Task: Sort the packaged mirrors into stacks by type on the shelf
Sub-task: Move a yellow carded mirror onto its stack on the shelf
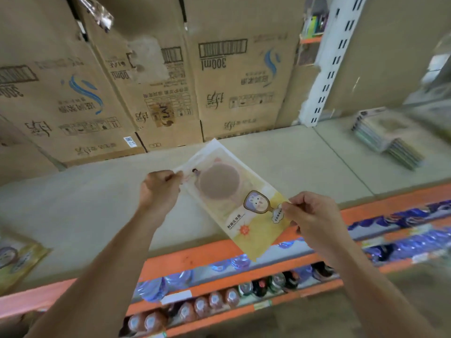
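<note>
Two bare forearms reach forward from the bottom of the view. The left hand has its fingers curled and pinches the far corner of a flat, clear plastic packaged mirror with a round brown disc and a yellow printed card. The right hand, also curled, pinches the near side edge of the same pack beside a cartoon picture of a hand mirror. The pack lies slanted between the hands, over the front edge of the pale grey shelf; whether it touches the shelf cannot be told.

Near the shelf's back right corner sits a blurred stack of flat packaged mirrors. At the left front edge lies another yellow packaged mirror, partly cut off. Brown cardboard boxes with upside-down print stand along the back edge, beside a white slotted metal upright. An orange strip trims the shelf's front. Lower shelves hold rows of capped bottles.
</note>
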The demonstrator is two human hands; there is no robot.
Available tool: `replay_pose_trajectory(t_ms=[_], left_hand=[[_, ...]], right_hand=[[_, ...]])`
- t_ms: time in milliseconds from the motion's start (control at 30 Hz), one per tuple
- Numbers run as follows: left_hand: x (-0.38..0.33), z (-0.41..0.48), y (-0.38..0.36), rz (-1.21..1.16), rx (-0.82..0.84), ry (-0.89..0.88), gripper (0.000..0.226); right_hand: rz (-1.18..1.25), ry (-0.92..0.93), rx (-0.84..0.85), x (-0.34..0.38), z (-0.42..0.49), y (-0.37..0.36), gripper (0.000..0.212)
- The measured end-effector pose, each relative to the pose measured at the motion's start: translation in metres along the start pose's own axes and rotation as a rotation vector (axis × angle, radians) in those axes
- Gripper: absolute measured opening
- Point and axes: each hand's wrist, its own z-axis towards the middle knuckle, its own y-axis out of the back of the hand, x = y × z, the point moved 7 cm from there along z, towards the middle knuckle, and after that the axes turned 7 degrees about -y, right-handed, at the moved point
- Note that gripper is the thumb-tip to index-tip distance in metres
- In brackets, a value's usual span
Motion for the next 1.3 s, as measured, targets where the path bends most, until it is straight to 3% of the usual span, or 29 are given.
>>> replay_pose_trajectory(t_ms=[633, 1067, 1300], left_hand=[[-0.107, -0.067, -0.151, -0.006, 0.247, -0.193, 0.029], [-0.175, -0.044, -0.252, 0.006, 0.407, -0.359, 0.040], [-0.199, -0.023, -0.300, -0.042, 0.497, -0.350, 0.036]], right_hand=[[0.097, -0.095, -0.233, -0.068, -0.046, 0.162, 0.017], [0.195, -0.179, -0.401, -0.094, -0.022, 0.227, 0.017], [0.183, -0.177, -0.493, -0.093, 0.001, 0.253, 0.018]])
